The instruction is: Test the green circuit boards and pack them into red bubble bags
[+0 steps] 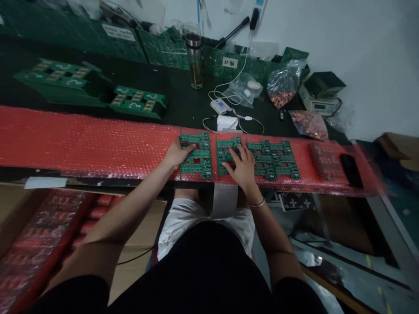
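Head: bag (pixel 290 78) holds coppery parts (pixel 280 99); right hand (pixel 244 170) touches board (pixel 223 153).

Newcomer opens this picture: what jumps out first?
The long red bubble wrap across the table, with green circuit boards on it. Next, the left hand on the leftmost board, the right hand spread farther right along the row. Behind, a tall bottle stands upright.

A bottle (pixel 195 63) stands near the table's (pixel 176 98) back edge, bags of coppery pieces (pixel 309 125) and a boxy device (pixel 319 104) toward the back right corner, a black phone (pixel 352 170) near the front right.
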Demonstrator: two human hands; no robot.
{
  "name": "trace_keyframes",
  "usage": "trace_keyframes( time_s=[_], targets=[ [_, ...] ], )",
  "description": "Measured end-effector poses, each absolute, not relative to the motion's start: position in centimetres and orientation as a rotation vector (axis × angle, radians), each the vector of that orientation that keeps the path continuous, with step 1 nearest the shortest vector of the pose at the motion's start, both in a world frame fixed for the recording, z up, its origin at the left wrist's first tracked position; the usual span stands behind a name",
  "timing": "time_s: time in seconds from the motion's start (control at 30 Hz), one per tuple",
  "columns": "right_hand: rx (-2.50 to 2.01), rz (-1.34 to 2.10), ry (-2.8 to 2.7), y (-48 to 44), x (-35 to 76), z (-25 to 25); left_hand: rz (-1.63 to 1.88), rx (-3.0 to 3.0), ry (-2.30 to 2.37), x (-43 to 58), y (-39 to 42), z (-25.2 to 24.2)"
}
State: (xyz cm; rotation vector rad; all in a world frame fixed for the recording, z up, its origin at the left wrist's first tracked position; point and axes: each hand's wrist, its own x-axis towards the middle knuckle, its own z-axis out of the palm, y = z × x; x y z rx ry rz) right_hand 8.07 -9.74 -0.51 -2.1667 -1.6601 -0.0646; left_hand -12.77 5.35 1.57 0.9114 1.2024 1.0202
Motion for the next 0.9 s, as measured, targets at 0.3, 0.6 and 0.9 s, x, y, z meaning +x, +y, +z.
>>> trace_keyframes(
  time_s=[0.3, 0.6, 0.9],
  targets=[
    [-2.258, -0.137, -1.662, -10.7, 8.7, -2.0, 0.949, 1.326, 1.218, -12.5, 5.5, 0.8],
    [-2.263, -0.163, -1.678, -10.9, 8.6, -2.3, 0.666, 2.289, 1.54, -11.9, 6.7, 1.1],
    [-2.237, -0.162, -1.692, -11.2, 8.1, -2.3, 0.116, 2.479, 1.797, -24.3, 24.0, 4.8]
  ],
)
